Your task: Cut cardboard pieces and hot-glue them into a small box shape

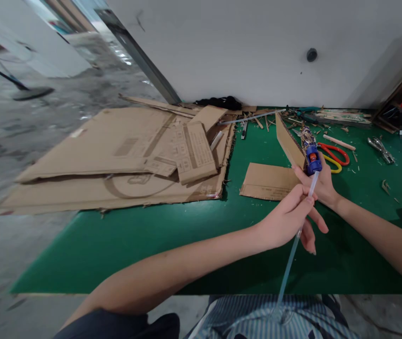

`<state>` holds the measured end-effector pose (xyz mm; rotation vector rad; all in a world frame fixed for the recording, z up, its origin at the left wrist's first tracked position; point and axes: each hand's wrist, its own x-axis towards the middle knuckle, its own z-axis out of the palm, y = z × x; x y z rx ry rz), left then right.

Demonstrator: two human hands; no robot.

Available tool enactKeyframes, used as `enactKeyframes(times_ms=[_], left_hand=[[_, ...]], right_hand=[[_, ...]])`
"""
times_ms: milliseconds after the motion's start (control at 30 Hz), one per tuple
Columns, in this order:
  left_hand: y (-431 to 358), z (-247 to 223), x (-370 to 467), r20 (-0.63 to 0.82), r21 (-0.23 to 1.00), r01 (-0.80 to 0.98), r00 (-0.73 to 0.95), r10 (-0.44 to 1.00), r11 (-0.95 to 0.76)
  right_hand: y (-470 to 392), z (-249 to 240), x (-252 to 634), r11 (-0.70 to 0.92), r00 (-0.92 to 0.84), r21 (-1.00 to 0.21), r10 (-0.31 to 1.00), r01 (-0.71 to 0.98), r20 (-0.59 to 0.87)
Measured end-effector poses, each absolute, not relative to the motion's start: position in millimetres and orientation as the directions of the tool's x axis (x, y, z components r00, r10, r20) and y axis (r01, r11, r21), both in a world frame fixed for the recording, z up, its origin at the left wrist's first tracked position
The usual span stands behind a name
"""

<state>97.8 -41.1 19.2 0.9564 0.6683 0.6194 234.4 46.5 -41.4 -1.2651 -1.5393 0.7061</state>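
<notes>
My left hand (pixel 287 219) pinches a long translucent glue stick (pixel 291 256) between thumb and fingers, its other fingers loosely spread. The stick's upper end meets the back of a blue glue gun (pixel 313 160); how far it goes in I cannot tell. My right hand (pixel 324 183) is wrapped round the glue gun, whose front points away from me. An upright cardboard strip (pixel 288 141) stands beside the gun, touching or close to my right fingers. Under and left of my hands, a flat cardboard piece (pixel 266 181) lies on the green table (pixel 172 235).
Large cardboard sheets (pixel 130 141) with smaller pieces on top cover the table's left side and overhang its edge. Right of the gun lie red-and-yellow-handled scissors (pixel 340 153), a pale stick (pixel 339 142) and metal pliers (pixel 381 149). Scraps line the white wall (pixel 257 52).
</notes>
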Motion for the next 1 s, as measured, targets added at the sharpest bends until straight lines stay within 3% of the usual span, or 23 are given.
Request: enactKeyframes(times_ms=[367,1000], left_hand=[[-28.2,25.1,98.2,-0.228,0.809,-0.334,0.580,0.782,0.484],[-29.6,24.7,104.6,-0.263,0.659,-0.584,0.412,0.872,0.474]], right_hand=[[54.4,-32.1,224.7,0.322,0.096,-0.833,0.910,0.449,0.404],[52.2,-43.8,224.2,0.288,0.085,-0.802,0.919,0.523,0.386]])
